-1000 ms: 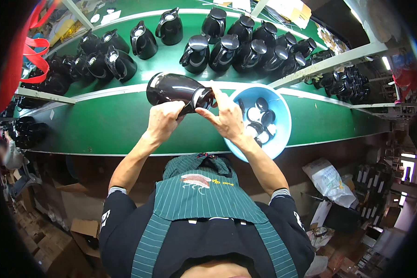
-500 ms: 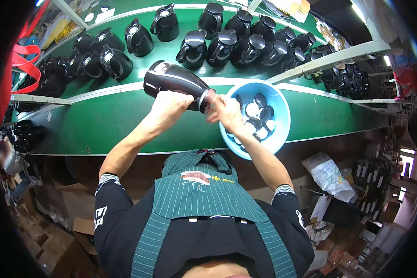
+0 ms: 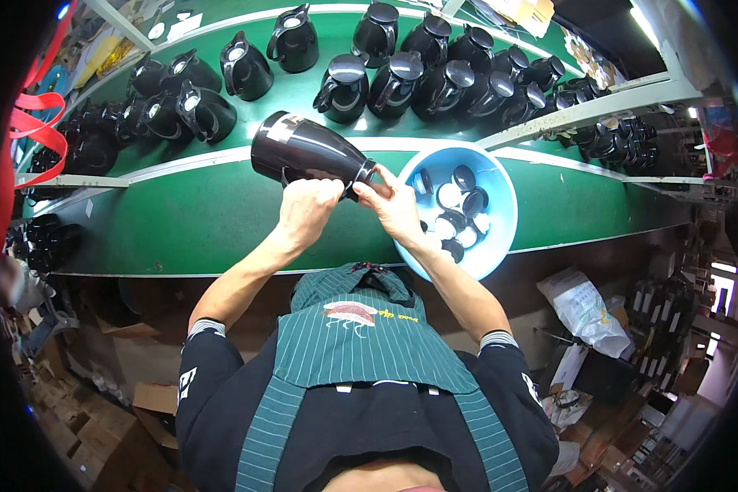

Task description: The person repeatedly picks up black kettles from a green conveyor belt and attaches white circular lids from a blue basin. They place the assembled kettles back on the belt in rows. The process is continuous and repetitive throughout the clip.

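Gripping the glossy black, tapered jug (image 3: pixel 303 149), apparently by its handle, the left hand (image 3: pixel 310 209) has its fingers clenched; the jug is tilted onto its side above the green-topped table (image 3: pixel 197 213), mouth to the right. The right hand (image 3: pixel 395 211) grasps the mouth end between thumb and fingers; whether a lid is there cannot be told. Work on this jug appears unfinished. Just beside it, the round light-blue basin (image 3: pixel 502 197) contains loose black-and-white round lids (image 3: pixel 474 202), evidently unfitted. Farther back, upright black lidded jugs (image 3: pixel 344 102) appear done; black jugs with pale round mouths (image 3: pixel 248 78), at left, appear lidless.
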{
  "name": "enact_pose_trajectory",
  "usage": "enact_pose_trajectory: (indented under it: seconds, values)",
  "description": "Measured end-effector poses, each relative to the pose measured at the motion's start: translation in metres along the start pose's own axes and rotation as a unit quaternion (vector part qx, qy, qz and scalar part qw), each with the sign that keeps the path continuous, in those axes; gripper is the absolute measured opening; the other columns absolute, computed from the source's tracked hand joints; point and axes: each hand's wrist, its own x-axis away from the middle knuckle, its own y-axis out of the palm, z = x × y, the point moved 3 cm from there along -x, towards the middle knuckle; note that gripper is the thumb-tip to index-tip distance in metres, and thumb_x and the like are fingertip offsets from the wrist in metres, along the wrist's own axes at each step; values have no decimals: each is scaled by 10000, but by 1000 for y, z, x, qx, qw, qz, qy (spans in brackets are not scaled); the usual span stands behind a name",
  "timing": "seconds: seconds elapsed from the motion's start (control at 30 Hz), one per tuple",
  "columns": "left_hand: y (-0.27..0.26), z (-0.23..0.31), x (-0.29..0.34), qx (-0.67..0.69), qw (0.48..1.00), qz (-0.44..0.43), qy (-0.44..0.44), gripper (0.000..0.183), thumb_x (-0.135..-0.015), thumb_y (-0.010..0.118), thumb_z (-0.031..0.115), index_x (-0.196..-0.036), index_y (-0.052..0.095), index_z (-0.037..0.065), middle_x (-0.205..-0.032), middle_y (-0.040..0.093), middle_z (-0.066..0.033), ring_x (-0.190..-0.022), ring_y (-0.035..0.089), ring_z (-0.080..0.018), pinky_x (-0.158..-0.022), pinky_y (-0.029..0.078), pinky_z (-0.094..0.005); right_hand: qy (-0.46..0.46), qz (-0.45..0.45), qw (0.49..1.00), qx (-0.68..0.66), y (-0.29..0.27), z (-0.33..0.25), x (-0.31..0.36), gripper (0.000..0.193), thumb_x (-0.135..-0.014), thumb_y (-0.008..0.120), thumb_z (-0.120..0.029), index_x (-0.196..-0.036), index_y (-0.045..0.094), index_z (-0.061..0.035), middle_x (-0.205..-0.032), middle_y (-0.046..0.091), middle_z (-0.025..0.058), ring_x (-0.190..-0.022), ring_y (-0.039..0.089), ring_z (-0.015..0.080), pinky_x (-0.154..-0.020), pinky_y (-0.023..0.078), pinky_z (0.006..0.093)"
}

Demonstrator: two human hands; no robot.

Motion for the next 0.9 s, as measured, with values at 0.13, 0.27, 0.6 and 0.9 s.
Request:
enact_pose_trajectory:
  seconds: [0.13,0.27,0.6,0.9]
  values:
    - [26,-7,20,-51,999,4,-2,35,-864,629,132,-857,595,138,-719,628,-46,-691,676,-215,-646,522,-357,237,-3,918,-317,22,30,3,485,-959,797,-276,-1236,650,94,-997,752,190,-842,776,280,-821,663,356]
    - [22,-24,11,22,999,34,2,48,-863,630,139,-853,584,128,-726,634,-51,-687,674,-238,-645,516,-355,140,-113,974,-141,56,12,20,412,-999,745,-334,-1056,713,73,-920,773,176,-767,775,233,-703,642,327]
    - [1,-37,-21,105,987,-105,-62,215,-776,777,118,-905,608,90,-809,690,-118,-795,715,-346,-681,551,-463,-298,13,838,457,-1,-11,-23,959,-844,772,-604,-1596,372,-164,-1275,533,218,-1056,652,422,-775,598,485]
    - [22,-26,-16,50,996,-41,-66,94,-850,626,96,-783,575,138,-692,636,-63,-666,674,-266,-633,506,-418,-179,2,939,292,9,24,-36,937,-895,743,-596,-1538,295,-82,-1285,561,255,-1127,638,481,-941,533,538]
